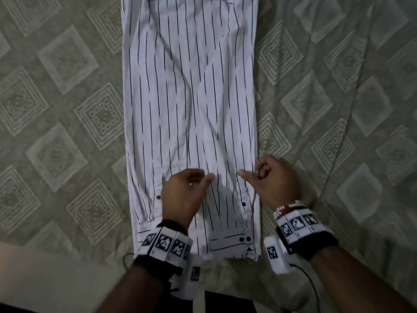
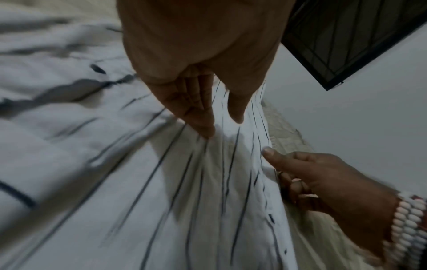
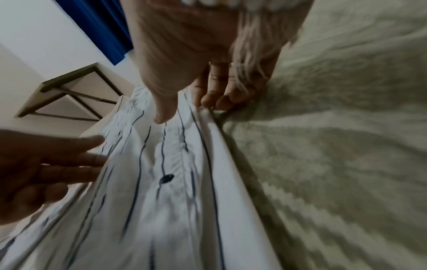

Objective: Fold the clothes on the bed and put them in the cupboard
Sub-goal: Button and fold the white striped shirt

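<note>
A striped shirt [image 1: 189, 105], its sides already folded into a long panel, lay flat on the bed [image 1: 56, 109], stretching away from both hands. The left hand [image 1: 182, 193] rested on the cloth near the hem, fingers fairly straight, thumb apart, index tip pressing the fabric and nothing caught between them. Just right of it, the right hand [image 1: 273, 179] sat at the shirt's right edge, thumb on top and curled fingers tucked under the fold, pinching that edge.

The risks appeared to lie in the uneven hold. With only the right side gripped, lifting the hem could have dragged the panel askew and opened the tucked sleeves beneath the left hand. Wrinkles running up the middle, beyond the fingers, might have been pressed into the next fold. The fingers beneath the edge seemed close to the bedcover, which could have been gathered with the shirt. The cupboard was not in view; the shirt was not yet ready for it.
</note>
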